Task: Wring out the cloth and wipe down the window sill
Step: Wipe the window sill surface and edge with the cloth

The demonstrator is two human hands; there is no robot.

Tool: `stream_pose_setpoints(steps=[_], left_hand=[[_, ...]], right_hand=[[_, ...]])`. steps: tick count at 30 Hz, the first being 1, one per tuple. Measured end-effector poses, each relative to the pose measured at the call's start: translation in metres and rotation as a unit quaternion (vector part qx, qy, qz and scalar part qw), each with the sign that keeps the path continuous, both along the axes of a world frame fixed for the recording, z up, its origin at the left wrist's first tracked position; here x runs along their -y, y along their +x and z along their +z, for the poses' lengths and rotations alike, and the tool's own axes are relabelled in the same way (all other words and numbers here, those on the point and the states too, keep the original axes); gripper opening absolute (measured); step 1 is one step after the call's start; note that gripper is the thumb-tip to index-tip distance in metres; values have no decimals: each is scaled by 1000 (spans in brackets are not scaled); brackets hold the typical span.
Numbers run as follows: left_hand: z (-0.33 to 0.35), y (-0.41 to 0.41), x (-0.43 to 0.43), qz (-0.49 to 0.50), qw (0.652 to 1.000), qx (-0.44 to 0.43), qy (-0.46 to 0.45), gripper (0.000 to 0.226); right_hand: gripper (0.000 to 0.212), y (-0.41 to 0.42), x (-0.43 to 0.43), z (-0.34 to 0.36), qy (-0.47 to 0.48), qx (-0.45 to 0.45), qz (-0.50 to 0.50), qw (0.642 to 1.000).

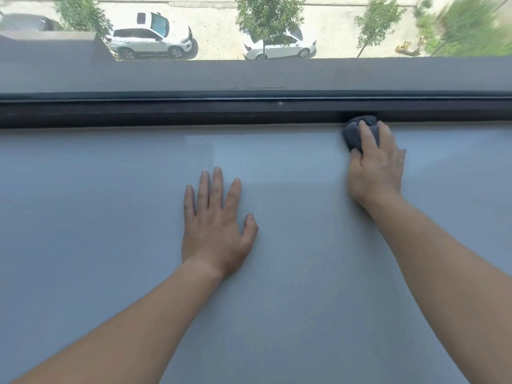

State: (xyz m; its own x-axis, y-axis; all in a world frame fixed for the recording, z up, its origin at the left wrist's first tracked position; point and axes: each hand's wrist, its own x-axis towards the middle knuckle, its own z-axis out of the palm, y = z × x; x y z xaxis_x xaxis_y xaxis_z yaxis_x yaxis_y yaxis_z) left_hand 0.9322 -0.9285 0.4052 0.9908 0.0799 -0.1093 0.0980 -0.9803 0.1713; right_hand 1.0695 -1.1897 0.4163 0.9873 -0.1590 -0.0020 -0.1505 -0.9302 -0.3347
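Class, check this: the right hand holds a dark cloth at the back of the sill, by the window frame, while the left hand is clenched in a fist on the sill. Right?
No. In the head view the left hand lies flat on the sill, fingers straight, not clenched. The right hand does hold the dark cloth at the back, by the window frame.

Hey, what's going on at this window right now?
A person is wiping the grey window sill. Their right hand holds a bunched dark cloth pressed against the sill's far edge, right by the dark window frame. The left hand lies flat on the sill, fingers spread, holding nothing. White cars are parked outside below.
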Motion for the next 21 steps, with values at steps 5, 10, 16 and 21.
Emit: stream_pose_setpoints(steps=[5,10,16,21], left_hand=[[-2,-1,1,1,1000,1,3,74],[-3,-2,1,1,1000,3,8,73],[-2,-1,2,5,1000,-1,16,73],[-2,-2,-1,7,1000,20,-22,71]], right_hand=[[55,-69,-25,-4,10,8,167,986],[55,-49,21,-1,-21,-26,127,991],[58,-101,-15,-6,-2,1,166,986],[57,-101,13,-5,-30,-33,225,973]])
